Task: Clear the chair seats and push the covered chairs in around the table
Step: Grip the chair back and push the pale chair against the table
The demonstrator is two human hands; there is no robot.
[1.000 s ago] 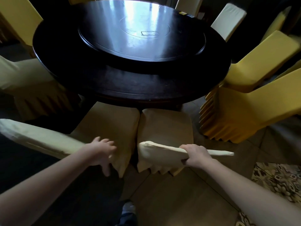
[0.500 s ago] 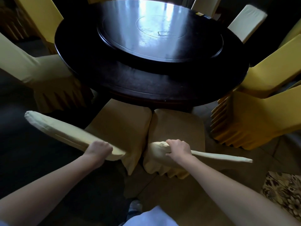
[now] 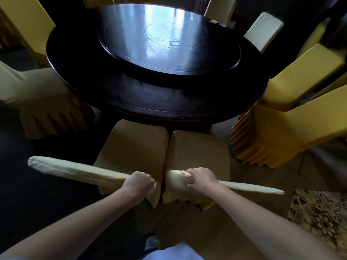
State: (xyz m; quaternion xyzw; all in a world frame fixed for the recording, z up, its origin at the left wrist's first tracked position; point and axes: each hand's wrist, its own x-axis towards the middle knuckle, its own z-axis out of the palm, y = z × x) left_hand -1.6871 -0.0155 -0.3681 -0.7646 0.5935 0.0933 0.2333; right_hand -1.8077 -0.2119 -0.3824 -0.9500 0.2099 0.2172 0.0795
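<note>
Seats look bare on both chairs just ahead of the hands, so the clearing part seems done here. The left hand point(image 3: 139, 182) is curled tight round the top of the left chair point(image 3: 135, 143) back, at the end nearest the other hand. The right hand point(image 3: 201, 179) grips the bunched corner of the right chair point(image 3: 199, 151) back in the same way. The two chairs stand side by side, covers touching, and their front edges reach the rim of the round dark bench point(image 3: 150, 96) beyond the knuckles.

I'd judge this pair nearly home, with perhaps a last shove left. Out past the right hand, two yellow chairs point(image 3: 281, 132) stand crowded together at an angle, clear of the rim, and they look like work to come. The pale chair point(image 3: 43, 94) off beyond the left hand sits close in.

How far the seats run under the rim I cannot tell, because shadow swallows that line. Skirts hide every chair leg. The far chairs point(image 3: 262, 30) across the turntable point(image 3: 169, 44) are cut off at the top, their seats unseen. The floor outside the left hand is too dark to read.
</note>
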